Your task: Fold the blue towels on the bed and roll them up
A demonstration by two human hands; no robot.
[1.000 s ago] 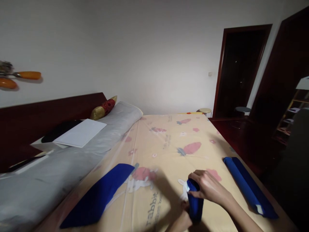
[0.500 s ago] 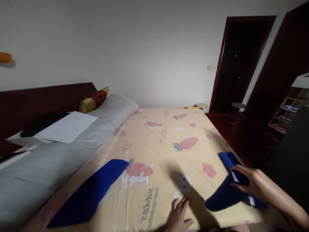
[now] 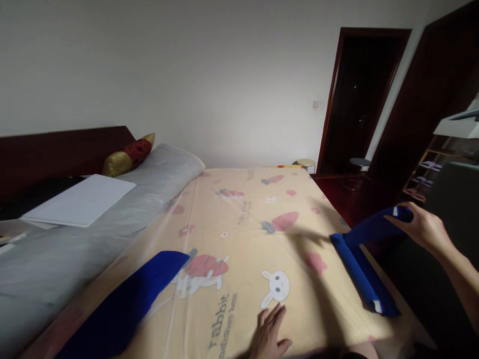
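My right hand (image 3: 422, 224) pinches one end of a blue fabric piece (image 3: 377, 224) with a small white patch, holding it up past the right edge of the bed. The far end of that piece meets a pile of rolled or folded blue fabric (image 3: 355, 271) lying on the bed's right side; I cannot tell whether they are joined. Palm down on the patterned bed sheet (image 3: 239, 229), my left hand (image 3: 270, 331) rests with fingers apart, just below a printed rabbit face. Another blue fabric piece (image 3: 127, 304) lies flat at the left front.
Along the left runs a grey bolster-like cover (image 3: 157, 184) with a white board (image 3: 82, 199) on it. A red and gold cushion (image 3: 130, 155) leans by the dark headboard (image 3: 56, 149). Two stools (image 3: 306, 163) and a shelf rack (image 3: 426, 164) stand beyond the bed.
My right hand has risen and moved right, lifting the blue fabric piece from low over the bed up toward the pile's far end. The left hand stays on the sheet. The view has shifted slightly.
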